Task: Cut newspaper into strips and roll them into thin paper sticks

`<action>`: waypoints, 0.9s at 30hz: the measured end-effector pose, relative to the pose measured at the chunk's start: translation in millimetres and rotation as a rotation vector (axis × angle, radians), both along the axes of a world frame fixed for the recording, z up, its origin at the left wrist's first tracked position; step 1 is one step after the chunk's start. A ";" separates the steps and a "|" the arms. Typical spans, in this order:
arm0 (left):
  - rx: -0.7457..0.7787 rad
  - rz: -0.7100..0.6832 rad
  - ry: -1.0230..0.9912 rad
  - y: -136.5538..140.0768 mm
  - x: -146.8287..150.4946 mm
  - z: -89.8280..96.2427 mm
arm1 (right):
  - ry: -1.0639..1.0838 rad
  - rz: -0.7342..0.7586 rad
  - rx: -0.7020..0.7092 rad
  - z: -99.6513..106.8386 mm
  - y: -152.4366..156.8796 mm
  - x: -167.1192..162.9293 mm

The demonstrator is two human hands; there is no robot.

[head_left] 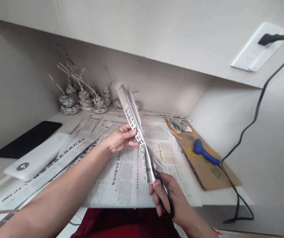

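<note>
My left hand (122, 137) pinches a folded strip of newspaper (135, 122) near its middle, above the table. The strip slants, with its far end raised and its near end by my right hand. In my right hand (173, 193) is a pair of scissors (166, 195) with black handles, fingers through the loops. The scissor blades lie along the strip's lower part, between its layers; how far they are apart is hidden. Sheets of newspaper (125, 175) cover the table beneath both hands.
At the back left stand several woven paper gourd shapes (84, 99). To the left lie a white power bank (39, 155) and a black flat object (30, 137). On the right, a blue glue gun (206, 152) rests on cardboard (206, 175), its black cord running to a wall socket (261, 48).
</note>
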State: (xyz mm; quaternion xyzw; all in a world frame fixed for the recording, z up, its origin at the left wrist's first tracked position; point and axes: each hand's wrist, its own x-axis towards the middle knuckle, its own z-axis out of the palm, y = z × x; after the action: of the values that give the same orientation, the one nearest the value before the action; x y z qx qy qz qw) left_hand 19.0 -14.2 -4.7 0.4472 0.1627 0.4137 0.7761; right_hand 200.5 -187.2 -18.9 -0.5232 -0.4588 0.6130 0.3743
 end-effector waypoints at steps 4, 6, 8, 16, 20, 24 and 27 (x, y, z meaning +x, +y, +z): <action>-0.008 0.042 -0.003 0.2 1.5 -1.1 | -0.038 0.078 0.056 4.0 -1.3 7.5; -0.003 0.044 0.001 1.1 1.6 -1.6 | -0.060 0.110 0.098 6.4 -1.7 11.4; 0.009 0.050 0.007 2.5 0.5 -1.9 | -0.077 0.111 0.125 8.2 -1.8 14.1; 0.055 0.081 0.011 7.0 -3.6 -3.3 | -0.143 0.110 0.151 6.5 -1.9 14.8; 0.060 0.057 0.029 3.3 -0.3 -2.9 | -0.140 0.096 0.117 0.2 -2.6 13.0; 0.051 -0.003 0.016 -0.4 1.9 -3.1 | -0.125 0.090 0.130 -5.2 -1.9 14.3; 0.060 -0.011 0.005 -0.6 1.7 -3.6 | -0.124 0.090 0.149 -4.4 -1.1 16.3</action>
State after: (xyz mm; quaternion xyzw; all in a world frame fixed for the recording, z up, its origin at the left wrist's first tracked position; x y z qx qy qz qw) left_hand 20.7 -14.8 -8.3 0.4724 0.1496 0.4129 0.7642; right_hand 216.8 -188.3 -23.2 -0.5097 -0.5482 0.5600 0.3551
